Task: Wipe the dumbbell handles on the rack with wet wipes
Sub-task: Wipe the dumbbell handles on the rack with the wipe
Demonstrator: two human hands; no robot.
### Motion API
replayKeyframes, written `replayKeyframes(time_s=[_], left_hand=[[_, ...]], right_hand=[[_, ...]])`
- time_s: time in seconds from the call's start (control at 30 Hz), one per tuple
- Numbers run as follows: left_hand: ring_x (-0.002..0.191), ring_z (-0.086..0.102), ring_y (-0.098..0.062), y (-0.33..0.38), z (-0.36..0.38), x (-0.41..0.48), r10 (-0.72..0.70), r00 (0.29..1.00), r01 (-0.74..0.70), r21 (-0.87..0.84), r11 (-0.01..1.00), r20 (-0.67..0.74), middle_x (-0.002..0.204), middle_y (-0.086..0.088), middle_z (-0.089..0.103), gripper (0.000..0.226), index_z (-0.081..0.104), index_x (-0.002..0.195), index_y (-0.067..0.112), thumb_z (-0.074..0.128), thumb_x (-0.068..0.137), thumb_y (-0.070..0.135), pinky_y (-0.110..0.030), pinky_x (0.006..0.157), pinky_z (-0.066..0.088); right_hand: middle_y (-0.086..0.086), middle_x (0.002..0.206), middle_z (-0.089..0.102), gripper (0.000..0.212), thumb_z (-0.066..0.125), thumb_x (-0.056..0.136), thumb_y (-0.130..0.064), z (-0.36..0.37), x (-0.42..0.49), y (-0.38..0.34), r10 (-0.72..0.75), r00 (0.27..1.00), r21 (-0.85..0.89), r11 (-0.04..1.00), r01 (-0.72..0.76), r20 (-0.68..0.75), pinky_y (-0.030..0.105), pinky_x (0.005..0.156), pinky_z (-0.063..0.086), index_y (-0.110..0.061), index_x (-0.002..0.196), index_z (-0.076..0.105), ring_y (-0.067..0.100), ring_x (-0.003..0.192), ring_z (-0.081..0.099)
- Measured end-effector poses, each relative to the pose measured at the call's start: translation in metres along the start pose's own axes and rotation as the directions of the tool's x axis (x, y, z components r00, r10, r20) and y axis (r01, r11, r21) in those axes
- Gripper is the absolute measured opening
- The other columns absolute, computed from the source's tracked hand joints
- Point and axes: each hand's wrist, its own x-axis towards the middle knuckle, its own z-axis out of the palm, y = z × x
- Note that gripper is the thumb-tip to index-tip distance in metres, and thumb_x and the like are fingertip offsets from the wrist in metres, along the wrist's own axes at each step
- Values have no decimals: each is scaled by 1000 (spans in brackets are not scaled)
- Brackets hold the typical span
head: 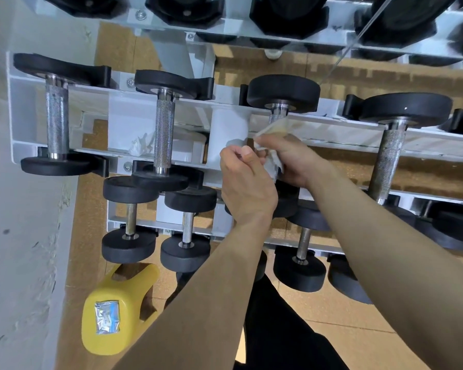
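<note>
Direction matters most here: the dumbbell (282, 93) we are working on sits 3rd from the left on the middle shelf of the rack (225, 129). Its handle (275, 118) runs straight away from us, from a near end hidden under our wrists to the far head (294, 86) at the back rail. Our right hand (289, 158) has its grip clamped round the wipe (273, 129), which is wrapped over the handle's middle with a loose tail spilling toward the far head. Our left hand (245, 182) sits just beside it on the near left, fingers curled. We cannot tell whether that grip holds the wipe's edge, the handle or nothing, since the fingertips are hidden. Only a short stretch of bare steel shows beyond the wipe, so we judge the coming stroke must travel along that long axis, not across it. The 4th dumbbell's handle (388, 161) lies to the right, nearer our right hand. The 2nd dumbbell's handle (163, 134) lies to the left, nearer our left.
</note>
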Motion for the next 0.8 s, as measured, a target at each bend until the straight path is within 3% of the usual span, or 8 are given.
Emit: replayKeyframes(time_s=[0.07,0.13,0.23,0.37,0.47,0.63,0.73,0.8], left_hand=[[86,57,-20,0,0,0,-1,1000,1,-1,1000,4,101,1,64,20,41,100,27,28,107,40,-34,70,36],[86,55,-20,2,-1,0,-11,1000,11,11,1000,15,105,0,62,20,42,102,26,27,107,39,-33,71,36],[84,50,-18,5,-3,-2,-19,999,18,33,999,37,105,-1,60,20,40,101,25,27,108,39,-32,71,33],[83,49,-17,5,-4,-2,-28,998,26,39,999,51,105,-1,59,21,41,102,24,27,107,40,-31,71,33],[83,48,-16,6,-4,-2,-27,998,25,41,999,50,106,0,59,20,40,101,25,28,108,39,-32,72,34],[83,48,-17,4,-3,-1,-22,999,20,44,999,39,104,0,59,18,39,100,26,29,108,38,-33,72,34],[83,50,-15,5,-2,-1,-15,999,13,43,999,34,104,3,61,18,40,100,27,29,107,39,-32,72,34],[84,51,-16,4,-2,-1,-19,999,18,45,999,34,105,2,62,18,41,100,27,29,107,39,-33,72,34]], right_hand=[[5,75,71,11,70,91,-18,7,-9,6,-122,975,-283,957,66,-185,28,64,54,-7,90,71,14,69,67],[1,78,74,20,74,87,-32,12,-15,7,-210,928,-535,845,13,-308,24,63,53,-12,89,74,12,70,69],[3,77,72,28,72,89,-39,18,-25,2,-278,889,-675,736,-45,-363,16,47,46,-12,85,74,12,65,65],[-1,76,72,27,74,90,-42,26,-18,-3,-309,843,-500,865,55,-441,25,63,54,-16,81,71,12,71,69],[-2,64,68,22,80,87,-34,32,-3,-18,-228,858,-192,969,154,-461,36,66,56,-14,84,69,17,61,66],[0,57,51,24,67,95,-22,14,13,-21,-69,996,239,968,79,-53,29,62,47,-13,74,61,13,49,50],[-3,55,47,28,60,92,-28,3,15,-14,-32,989,284,959,-10,141,27,58,50,-16,67,59,11,49,48],[-1,59,53,26,62,90,-30,-1,9,-11,14,983,193,980,-50,185,27,63,49,-16,68,61,14,55,52]])
